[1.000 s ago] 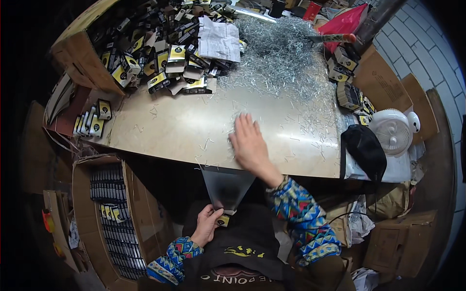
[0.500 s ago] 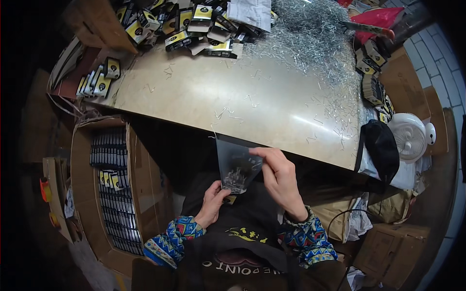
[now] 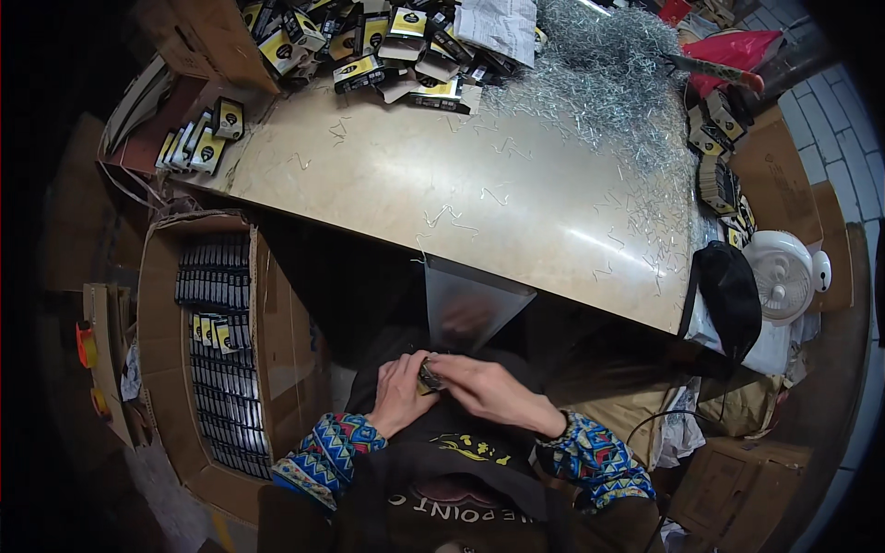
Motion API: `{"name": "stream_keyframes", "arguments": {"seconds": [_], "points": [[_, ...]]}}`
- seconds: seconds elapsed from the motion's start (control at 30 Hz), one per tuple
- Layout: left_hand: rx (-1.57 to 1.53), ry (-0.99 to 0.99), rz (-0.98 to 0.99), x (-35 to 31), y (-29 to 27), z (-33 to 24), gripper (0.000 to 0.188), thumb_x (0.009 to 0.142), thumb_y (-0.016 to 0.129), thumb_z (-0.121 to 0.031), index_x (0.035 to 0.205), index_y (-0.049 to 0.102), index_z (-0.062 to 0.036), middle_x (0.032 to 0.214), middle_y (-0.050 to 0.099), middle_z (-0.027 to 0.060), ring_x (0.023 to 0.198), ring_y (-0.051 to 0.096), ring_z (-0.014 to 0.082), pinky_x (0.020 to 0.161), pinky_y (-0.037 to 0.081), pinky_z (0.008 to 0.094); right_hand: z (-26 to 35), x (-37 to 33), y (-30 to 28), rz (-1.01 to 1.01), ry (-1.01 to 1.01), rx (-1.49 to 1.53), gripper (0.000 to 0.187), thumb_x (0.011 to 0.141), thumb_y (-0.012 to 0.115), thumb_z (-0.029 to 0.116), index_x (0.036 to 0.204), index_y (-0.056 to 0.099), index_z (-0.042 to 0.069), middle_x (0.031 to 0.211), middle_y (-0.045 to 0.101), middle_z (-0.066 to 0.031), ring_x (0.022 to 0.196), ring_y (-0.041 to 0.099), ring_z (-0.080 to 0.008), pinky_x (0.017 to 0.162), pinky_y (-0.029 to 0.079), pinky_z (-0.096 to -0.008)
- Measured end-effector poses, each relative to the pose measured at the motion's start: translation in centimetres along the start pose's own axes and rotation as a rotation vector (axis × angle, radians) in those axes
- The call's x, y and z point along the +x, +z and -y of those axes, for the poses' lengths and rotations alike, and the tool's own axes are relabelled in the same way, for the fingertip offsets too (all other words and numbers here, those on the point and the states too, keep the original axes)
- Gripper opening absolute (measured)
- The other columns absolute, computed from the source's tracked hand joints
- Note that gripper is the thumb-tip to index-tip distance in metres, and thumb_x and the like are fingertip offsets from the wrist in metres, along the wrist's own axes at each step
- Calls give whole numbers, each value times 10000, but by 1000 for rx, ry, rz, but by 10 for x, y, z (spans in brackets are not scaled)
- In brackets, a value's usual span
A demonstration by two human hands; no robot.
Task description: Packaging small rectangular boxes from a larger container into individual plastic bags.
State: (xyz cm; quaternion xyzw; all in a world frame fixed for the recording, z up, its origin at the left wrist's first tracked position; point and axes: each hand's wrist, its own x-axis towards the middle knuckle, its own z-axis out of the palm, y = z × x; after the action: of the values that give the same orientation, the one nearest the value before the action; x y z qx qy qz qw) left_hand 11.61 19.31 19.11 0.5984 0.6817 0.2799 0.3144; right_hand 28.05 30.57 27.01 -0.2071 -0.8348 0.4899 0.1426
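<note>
My left hand [image 3: 399,394] and right hand [image 3: 490,391] meet in front of my lap, both closed on a small dark box with a yellowish side [image 3: 428,378]. The left fingers wrap the box from the left, while the right fingertips press at its top. Most of the box is hidden by the fingers. Just beyond the hands, a translucent grey plastic sheet or bag [image 3: 472,293] hangs at the table edge, with a blurred skin-coloured patch showing in it. Thin bent metal wires [image 3: 449,219] lie on the table [image 3: 369,184] near that edge.
A heap of metal wires [image 3: 608,83] covers the table's far right. Black-and-yellow boxes [image 3: 406,46] pile up at the back. An open carton [image 3: 171,369] of packed boxes stands left. A white fan [image 3: 779,272] and black cloth bag [image 3: 724,300] sit right.
My right hand has left the plastic's upper edge and come down to meet my left hand at the box. Metal pieces earlier visible low in the plastic no longer show. The view has shifted slightly.
</note>
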Motion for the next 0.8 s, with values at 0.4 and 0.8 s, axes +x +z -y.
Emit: {"name": "stream_keyframes", "arguments": {"seconds": [0.4, 0.8], "points": [[-51, 278, -294, 57, -30, -55, 880, 623, 832, -150, 1372, 393, -2, 1196, 570, 184, 1055, 572, 361, 925, 413, 454, 6, 22, -48, -446, 127, -423, 152, 865, 672, 113, 972, 678, 5, 822, 666, -159, 799, 658, -321, 687, 532, -377], [-264, 174, -333, 86, -45, -82, 716, 650, 815, -97, 1248, 437, 9, 1037, 561, 198, 963, 587, 380, 805, 505, 428, 23, 37, -80, -543, -36, -192, 150, 838, 721, 93, 961, 689, 14, 941, 671, -135, 811, 652, -273, 676, 527, -343]]}}
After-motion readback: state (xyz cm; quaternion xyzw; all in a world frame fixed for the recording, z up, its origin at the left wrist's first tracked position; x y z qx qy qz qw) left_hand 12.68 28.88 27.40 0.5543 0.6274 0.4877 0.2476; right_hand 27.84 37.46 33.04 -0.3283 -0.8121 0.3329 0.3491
